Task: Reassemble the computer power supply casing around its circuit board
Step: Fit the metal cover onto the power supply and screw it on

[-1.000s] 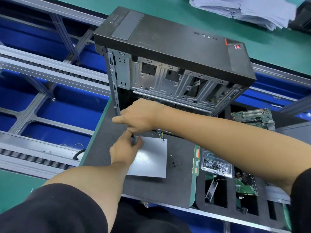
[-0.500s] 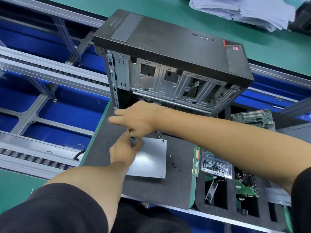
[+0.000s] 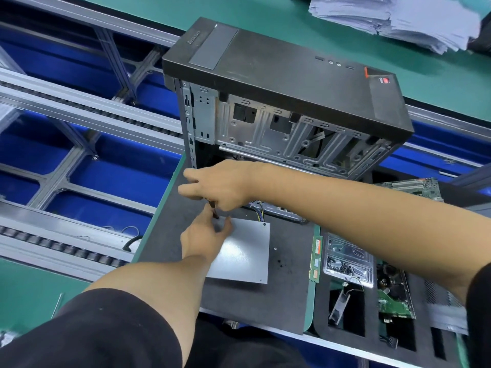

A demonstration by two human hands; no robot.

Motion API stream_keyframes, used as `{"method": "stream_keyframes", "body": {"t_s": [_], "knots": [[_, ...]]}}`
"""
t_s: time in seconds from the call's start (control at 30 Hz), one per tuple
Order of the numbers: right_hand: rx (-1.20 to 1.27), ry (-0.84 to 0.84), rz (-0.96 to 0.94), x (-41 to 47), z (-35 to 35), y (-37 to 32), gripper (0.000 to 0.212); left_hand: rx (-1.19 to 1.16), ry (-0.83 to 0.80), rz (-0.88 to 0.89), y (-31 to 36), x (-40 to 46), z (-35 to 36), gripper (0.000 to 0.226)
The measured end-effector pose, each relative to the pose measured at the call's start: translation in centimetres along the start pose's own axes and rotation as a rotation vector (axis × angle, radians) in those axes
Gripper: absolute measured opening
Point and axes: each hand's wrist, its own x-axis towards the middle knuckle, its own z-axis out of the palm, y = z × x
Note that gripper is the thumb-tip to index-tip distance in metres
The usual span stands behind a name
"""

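The grey power supply casing lies flat on the black foam mat, with coloured wires coming out of its far edge. My right hand grips a thin dark screwdriver, held upright over the casing's far left corner. My left hand rests on that corner, and its fingertips pinch the screwdriver's tip. The screw under the tip is hidden by my fingers.
An open black computer tower stands right behind my hands. To the right are a clear box of screws, green circuit boards in a black foam tray and a motherboard. A conveyor rail runs on the left. Papers lie far back.
Both hands stay at the casing's far left corner. My right hand has shifted slightly, with the screwdriver shaft now showing more clearly below it.
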Motion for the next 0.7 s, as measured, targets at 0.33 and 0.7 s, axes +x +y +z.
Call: {"method": "stream_keyframes", "body": {"t_s": [0.33,0.7], "knots": [[-0.1,0.078,0.041,0.6,1.2,0.4,0.021,0.025,0.012,-0.011,0.2,0.0,0.1,0.033],[-0.181,0.076,-0.02,0.9,0.8,0.0,0.014,0.014,0.006,-0.041,-0.1,-0.1,0.3,0.033]]}}
